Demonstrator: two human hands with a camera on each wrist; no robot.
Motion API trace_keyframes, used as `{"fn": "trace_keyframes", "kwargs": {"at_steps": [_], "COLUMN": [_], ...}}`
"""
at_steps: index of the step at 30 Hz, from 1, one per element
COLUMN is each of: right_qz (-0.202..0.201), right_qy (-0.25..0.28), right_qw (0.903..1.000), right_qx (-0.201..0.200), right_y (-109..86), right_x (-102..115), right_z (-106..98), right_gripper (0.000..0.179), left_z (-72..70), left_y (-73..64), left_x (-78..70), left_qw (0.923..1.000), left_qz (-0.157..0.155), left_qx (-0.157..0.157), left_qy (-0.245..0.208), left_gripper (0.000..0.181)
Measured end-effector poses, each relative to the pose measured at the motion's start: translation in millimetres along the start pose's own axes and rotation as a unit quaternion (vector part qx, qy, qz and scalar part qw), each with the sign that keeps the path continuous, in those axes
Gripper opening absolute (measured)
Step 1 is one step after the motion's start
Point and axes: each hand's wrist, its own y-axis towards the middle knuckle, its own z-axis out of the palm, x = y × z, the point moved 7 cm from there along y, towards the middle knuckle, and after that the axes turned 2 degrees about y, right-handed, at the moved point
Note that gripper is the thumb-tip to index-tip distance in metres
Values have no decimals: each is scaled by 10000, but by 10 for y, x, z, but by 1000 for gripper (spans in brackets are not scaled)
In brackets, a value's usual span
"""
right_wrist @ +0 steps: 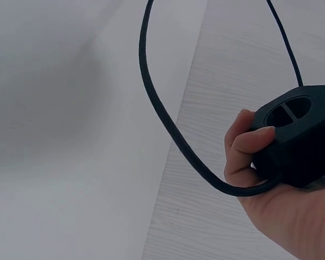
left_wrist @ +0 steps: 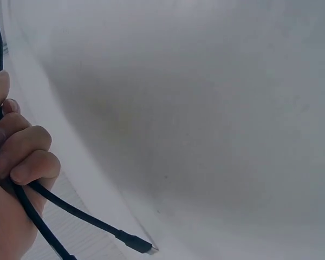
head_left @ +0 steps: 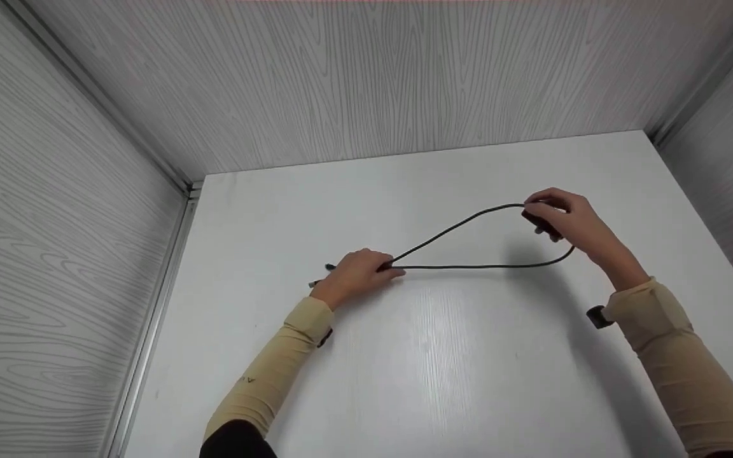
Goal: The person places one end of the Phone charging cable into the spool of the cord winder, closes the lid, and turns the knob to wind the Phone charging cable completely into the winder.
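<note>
A thin black cable spans the two hands in a long, narrow loop. Both of its strands come together in my left hand, whose curled fingers grip them low over the white table. Past that hand the two cable ends stick out, one with a slim metal-tipped plug. On the right, raised higher, my right hand holds a chunky black block with a divided round opening. The cable's far bend curves out beside this block and under the fingers.
The white tabletop lies beneath both hands. Grey wood-grain panels stand behind it and along both sides. A metal frame rail follows the left edge. A small dark device sits on the right cuff.
</note>
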Motion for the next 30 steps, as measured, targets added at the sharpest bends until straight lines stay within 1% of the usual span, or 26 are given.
{"fn": "trace_keyframes", "kwargs": {"at_steps": [3, 6, 9, 13, 16, 20, 23, 25, 30], "right_qz": [202, 361, 492, 607, 638, 736, 811, 852, 972], "right_qy": [315, 528, 601, 559, 550, 716, 779, 737, 630], "right_qw": [9993, 9979, 9969, 9963, 9961, 9945, 9935, 9934, 9929], "right_qx": [-3, 51, 133, 248, 270, 220, 193, 203, 273], "right_y": [29, 46, 61, 85, 110, 139, 144, 147, 167], "right_x": [-90, -168, -219, -257, -280, -326, -357, -374, -412], "right_z": [-79, -158, -214, -243, -254, -284, -310, -323, -336], "right_gripper": [46, 45, 45, 50, 52, 51, 51, 52, 59], "left_z": [-3, -12, -22, -19, -22, -42, -52, -52, -36], "left_y": [-45, -102, -155, -180, -163, -150, -164, -177, -215], "left_x": [35, 86, 148, 191, 199, 206, 238, 274, 347], "left_qw": [9994, 9957, 9873, 9761, 9708, 9643, 9613, 9607, 9529], "left_qz": [-34, -82, -151, -147, -171, -245, -289, -299, -257], "left_qx": [129, 220, 322, 520, 586, 597, 630, 669, 1000], "left_qy": [-334, -900, -1546, -2106, -2321, -2569, -2666, -2678, -2853], "left_gripper": [44, 47, 49, 48, 46, 46, 43, 41, 38]}}
